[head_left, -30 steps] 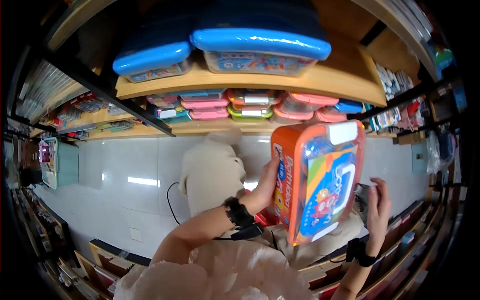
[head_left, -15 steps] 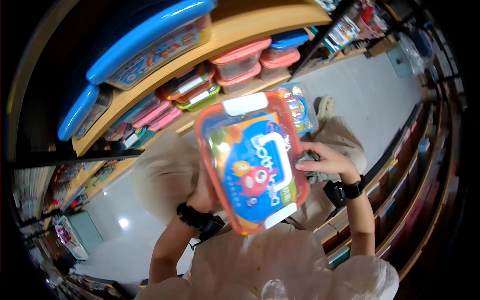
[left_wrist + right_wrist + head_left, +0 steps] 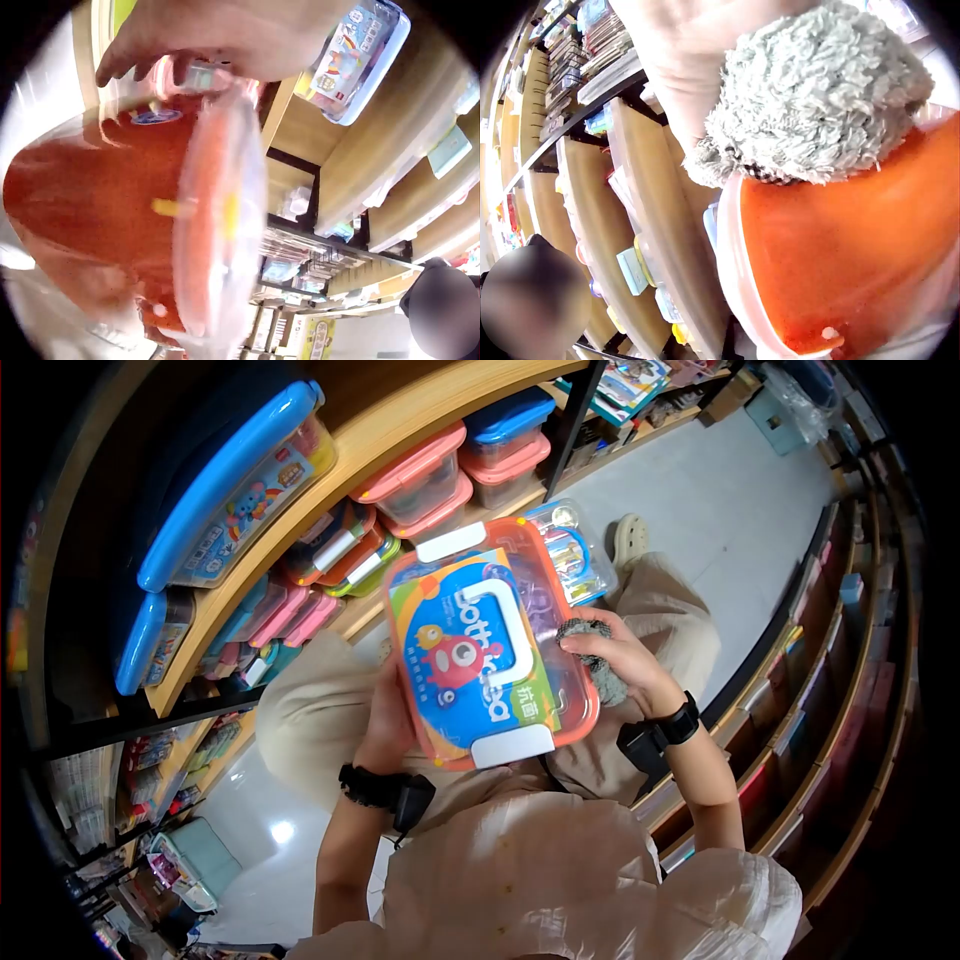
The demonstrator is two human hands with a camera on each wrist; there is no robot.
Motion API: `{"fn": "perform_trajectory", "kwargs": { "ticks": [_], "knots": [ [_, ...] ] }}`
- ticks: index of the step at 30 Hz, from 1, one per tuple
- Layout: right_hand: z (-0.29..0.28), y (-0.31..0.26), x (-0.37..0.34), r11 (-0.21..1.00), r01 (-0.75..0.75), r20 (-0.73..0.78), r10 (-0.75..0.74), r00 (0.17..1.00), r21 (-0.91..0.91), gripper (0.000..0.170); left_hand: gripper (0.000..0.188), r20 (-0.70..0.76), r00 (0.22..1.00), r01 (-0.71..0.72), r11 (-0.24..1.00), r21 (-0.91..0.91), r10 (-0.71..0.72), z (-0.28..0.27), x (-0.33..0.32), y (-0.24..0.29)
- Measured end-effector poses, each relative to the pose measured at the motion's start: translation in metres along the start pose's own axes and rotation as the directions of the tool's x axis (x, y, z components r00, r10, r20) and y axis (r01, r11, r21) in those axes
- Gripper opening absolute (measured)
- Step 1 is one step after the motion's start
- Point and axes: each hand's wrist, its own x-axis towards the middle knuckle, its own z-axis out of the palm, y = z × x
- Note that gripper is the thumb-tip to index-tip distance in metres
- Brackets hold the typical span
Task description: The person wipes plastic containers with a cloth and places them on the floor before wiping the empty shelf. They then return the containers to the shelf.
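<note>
Shelf: the wooden shelf (image 3: pixel 370 440) curves through the upper left of the frame.
Tub: a blue-lidded tub (image 3: pixel 225 490) sits on that shelf, upper left.
Box: the orange-rimmed box (image 3: pixel 440 630) is mid-frame, lid facing the camera, its white carry handle lying across it.
Case: a clear case (image 3: pixel 580 550) lies beyond the box's upper right corner.
Left hand: the left hand (image 3: pixel 388 715) grips the box by its left side.
Right hand: the right hand (image 3: pixel 635 665) pinches the cloth at the box's right edge.
Cloth: fluffy and grey (image 3: pixel 817 90), bunched against the orange side.
Step in hand: probably wiping the box's side; how much is done, I can't tell.
Next move calls for: a steady left-hand hold and light, even pressure as the cloth follows the rim.
Change: a second ago the right hand was apart from the box and an orange side showed prominently; now the cloth meets it and the lid faces the camera.
</note>
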Motion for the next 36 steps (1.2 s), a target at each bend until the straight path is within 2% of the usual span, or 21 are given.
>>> {"fn": "perform_trajectory", "kwargs": {
  "ticks": [1,3,4,7,9,11,13,15,16,17,19,20,21,23,24,26,30,31,32,33,36],
  "knots": [
    [-0.002,0.002,0.002,1.000,-0.020,-0.016,0.020,1.000,0.001,0.059,0.048,-0.006,1.000,-0.001,1.000,0.008,0.001,-0.004,0.001,0.000],
    [-0.007,0.007,0.010,1.000,-0.022,0.000,0.022,1.000,0.015,0.058,0.041,-0.054,0.998,-0.001,0.978,0.209,0.013,-0.013,0.003,0.000],
    [-0.009,0.008,0.014,0.998,-0.001,0.014,0.002,1.000,-0.060,0.057,0.042,-0.070,0.997,0.042,0.964,0.262,-0.024,-0.021,0.012,-0.008],
    [-0.016,0.017,0.026,0.985,0.055,-0.001,-0.056,0.998,-0.160,0.049,0.055,-0.123,0.992,0.072,0.963,0.260,-0.041,-0.016,0.021,-0.017],
    [-0.017,0.006,0.029,0.963,0.042,0.072,-0.024,0.997,-0.268,0.045,0.053,-0.113,0.991,0.095,0.973,0.209,-0.072,-0.005,0.018,-0.011],
    [-0.031,0.023,0.051,0.944,0.081,0.142,-0.037,0.989,-0.320,0.044,0.051,-0.098,0.990,0.116,0.980,0.162,-0.101,-0.002,0.019,-0.010],
    [-0.039,0.033,0.066,0.922,0.124,0.210,-0.047,0.976,-0.367,0.043,0.049,-0.273,0.957,0.149,0.973,0.175,-0.098,-0.013,0.025,-0.015],
    [-0.040,0.029,0.072,0.768,0.259,0.272,-0.114,0.955,-0.586,0.046,0.046,-0.343,0.935,0.182,0.955,0.234,-0.094,-0.019,0.031,-0.017],
    [-0.043,0.024,0.074,0.708,0.209,0.253,-0.044,0.966,-0.674,0.046,0.042,-0.332,0.940,0.176,0.948,0.264,-0.082,-0.022,0.034,-0.016],
    [-0.048,0.019,0.076,0.712,0.211,0.251,-0.051,0.967,-0.670,0.046,0.038,-0.319,0.945,0.168,0.941,0.294,-0.069,-0.022,0.039,-0.016],
    [-0.061,0.013,0.080,0.697,0.189,0.092,-0.175,0.980,-0.692,0.043,0.035,-0.292,0.956,0.117,0.930,0.347,-0.012,-0.018,0.055,-0.019],
    [-0.074,0.020,0.087,0.749,0.217,0.016,-0.266,0.964,-0.626,0.040,0.033,-0.268,0.963,0.072,0.918,0.389,0.039,-0.018,0.061,-0.023],
    [-0.086,0.023,0.094,0.755,0.334,-0.014,-0.414,0.910,-0.564,0.037,0.033,-0.272,0.962,0.077,0.915,0.396,0.037,-0.019,0.071,-0.028],
    [-0.106,0.023,0.097,0.857,0.318,-0.137,-0.401,0.906,-0.406,0.032,0.029,-0.285,0.953,0.024,0.915,0.402,0.100,-0.029,0.096,-0.041],
    [-0.106,0.017,0.093,0.864,0.314,-0.143,-0.395,0.907,-0.395,0.032,0.029,-0.353,0.926,0.015,0.919,0.393,0.136,-0.044,0.114,-0.051],
    [-0.101,0.003,0.086,0.940,0.299,-0.216,-0.330,0.919,-0.165,0.028,0.029,-0.373,0.918,0.058,0.886,0.461,0.134,-0.078,0.140,-0.066],
    [-0.101,0.005,0.091,0.890,0.341,-0.225,-0.414,0.882,-0.301,0.026,0.033,-0.411,0.898,0.082,0.860,0.504,0.155,-0.096,0.159,-0.077],
    [-0.100,0.007,0.093,0.885,0.357,-0.220,-0.427,0.877,-0.298,0.026,0.034,-0.397,0.904,0.086,0.845,0.528,0.156,-0.102,0.162,-0.081],
    [-0.099,0.003,0.092,0.893,0.350,-0.212,-0.414,0.885,-0.282,0.026,0.036,-0.493,0.854,0.110,0.869,0.483,0.166,-0.111,0.169,-0.089],
    [-0.097,0.000,0.091,0.903,0.337,-0.203,-0.394,0.896,-0.265,0.026,0.035,-0.476,0.860,0.069,0.885,0.461,0.181,-0.117,0.170,-0.095],
    [-0.097,-0.002,0.095,0.901,0.306,-0.201,-0.376,0.905,-0.308,0.027,0.035,-0.449,0.891,0.155,0.890,0.428,0.061,-0.130,0.178,-0.100]
  ]
}}
